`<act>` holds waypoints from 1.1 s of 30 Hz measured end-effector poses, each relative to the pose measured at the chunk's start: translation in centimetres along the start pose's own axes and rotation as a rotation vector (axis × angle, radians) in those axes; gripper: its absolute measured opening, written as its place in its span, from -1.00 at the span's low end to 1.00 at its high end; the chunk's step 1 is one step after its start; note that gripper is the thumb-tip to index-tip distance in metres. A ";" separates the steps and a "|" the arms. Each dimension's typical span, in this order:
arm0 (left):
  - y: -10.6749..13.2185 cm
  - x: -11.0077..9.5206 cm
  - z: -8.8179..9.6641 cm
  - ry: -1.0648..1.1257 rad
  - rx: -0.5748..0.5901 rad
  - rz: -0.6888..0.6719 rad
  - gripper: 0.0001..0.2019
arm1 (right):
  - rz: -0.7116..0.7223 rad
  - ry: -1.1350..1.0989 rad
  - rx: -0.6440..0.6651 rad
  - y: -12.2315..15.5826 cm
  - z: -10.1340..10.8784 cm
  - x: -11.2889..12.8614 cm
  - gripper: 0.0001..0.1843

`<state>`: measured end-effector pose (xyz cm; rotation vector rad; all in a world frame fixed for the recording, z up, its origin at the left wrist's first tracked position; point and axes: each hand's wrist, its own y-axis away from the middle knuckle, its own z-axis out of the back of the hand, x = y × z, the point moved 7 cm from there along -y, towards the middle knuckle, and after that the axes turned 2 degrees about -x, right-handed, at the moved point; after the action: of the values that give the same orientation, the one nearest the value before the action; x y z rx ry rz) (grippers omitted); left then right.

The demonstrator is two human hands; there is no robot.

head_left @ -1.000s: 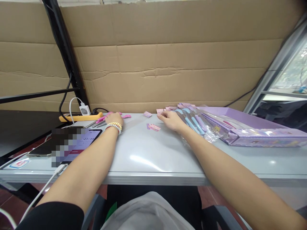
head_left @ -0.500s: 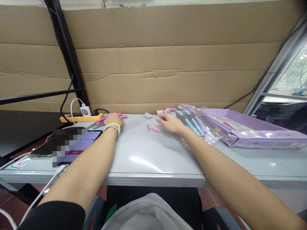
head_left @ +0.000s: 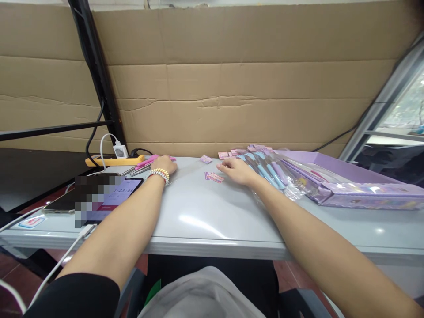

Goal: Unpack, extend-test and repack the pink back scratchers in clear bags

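My left hand (head_left: pixel 165 164), with beaded bracelets at its wrist, rests curled at the back left of the table. Pink-handled tools (head_left: pixel 145 162) with metal shafts lie beside and behind it. A clear plastic film (head_left: pixel 185 171) stretches right from this hand; its fingertips are hidden. My right hand (head_left: pixel 236 170) lies palm down, fingers loosely extended, with nothing visible in them. Left of it are small printed pink and purple cards (head_left: pixel 215 177), and another card (head_left: pixel 206 159) lies farther back. Behind and right of it, clear bags hold blue and purple-handled tools (head_left: pixel 265 170) under pink header cards.
A purple box (head_left: pixel 371 196) stands open at right. Two phones lie at left, one with a lit screen (head_left: pixel 119 194). Behind them is a yellow power strip (head_left: pixel 114 161) with a white charger (head_left: pixel 120 150). A cardboard wall (head_left: pixel 232 79) backs the table (head_left: pixel 198 212).
My left hand has shifted slightly right, covering more of the pink handles. My right hand stays in place beside the cards. The view has shifted slightly.
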<state>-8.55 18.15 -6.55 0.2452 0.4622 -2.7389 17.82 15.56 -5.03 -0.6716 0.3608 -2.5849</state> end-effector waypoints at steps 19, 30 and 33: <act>0.9 -3.0 0.7 0.038 0.156 -0.179 -0.60 | -0.211 0.224 -0.066 -0.3 2.2 -2.8 -0.74; 1.8 -4.4 -1.1 0.008 0.333 -0.374 -0.54 | -0.391 0.441 -0.003 0.5 2.9 -4.7 -0.73; 2.0 -4.5 -1.1 -0.013 0.342 -0.377 -0.51 | -0.408 0.456 -0.013 0.5 2.9 -4.9 -0.71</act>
<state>-3.57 18.16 -7.11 0.2457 0.0307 -3.1802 23.28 17.05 -4.69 -0.1561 0.4143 -3.1254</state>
